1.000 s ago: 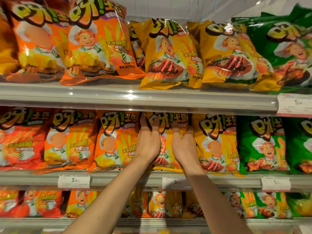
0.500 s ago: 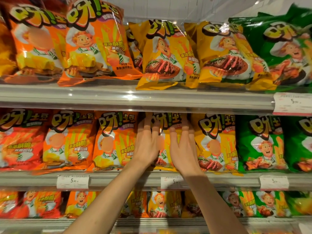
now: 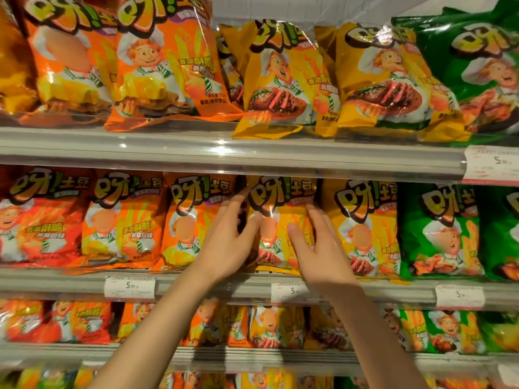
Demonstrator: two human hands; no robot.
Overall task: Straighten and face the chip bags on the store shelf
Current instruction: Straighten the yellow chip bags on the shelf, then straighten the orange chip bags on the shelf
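Note:
A yellow chip bag (image 3: 280,203) stands upright on the middle shelf (image 3: 196,283), facing forward between an orange bag (image 3: 193,220) and another yellow bag (image 3: 362,226). My left hand (image 3: 227,242) is at the bag's left edge, fingers spread, thumb over the front. My right hand (image 3: 317,248) lies against its right edge, fingers apart and pointing up. Both hands flank the bag; a firm grip does not show.
The top shelf (image 3: 224,153) carries orange, yellow and green bags (image 3: 477,74), some leaning over its rail. Red and orange bags fill the middle shelf at left, green bags (image 3: 438,234) at right. Price tags (image 3: 129,287) hang on the rail. Lower shelves hold more bags.
Both hands have slid apart from the front of the yellow bag to its two sides, uncovering its face. The bag now stands squarer to the front.

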